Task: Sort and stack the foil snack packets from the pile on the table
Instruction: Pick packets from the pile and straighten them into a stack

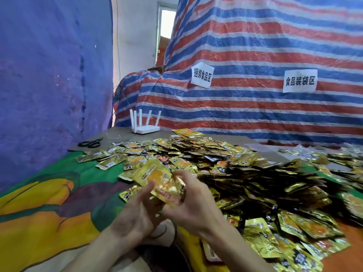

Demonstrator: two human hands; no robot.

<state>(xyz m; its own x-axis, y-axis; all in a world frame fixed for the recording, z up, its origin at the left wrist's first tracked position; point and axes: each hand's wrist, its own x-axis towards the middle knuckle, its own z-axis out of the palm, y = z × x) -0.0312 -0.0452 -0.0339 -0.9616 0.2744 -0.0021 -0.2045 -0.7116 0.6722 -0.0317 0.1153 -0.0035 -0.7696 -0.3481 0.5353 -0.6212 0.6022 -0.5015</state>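
— Between the hands: a small stack [157, 178] of gold foil packets, tilted, held up over the cloth [49, 195].
— Grip?
— Right hand [193, 203] curled round the stack's right edge, pinching it. Left hand [135, 212] with fingers nearly straight, tips touching the stack's near side.
— Pile [241, 173]?
— Just beyond and to the right of the hands, spread wide, reaching down past the right wrist.
— Farther off?
— Beyond the left hand, scissors [90, 143] and a white router [145, 125]. Behind, a striped tarp [255, 46] bearing two signs [202, 75].
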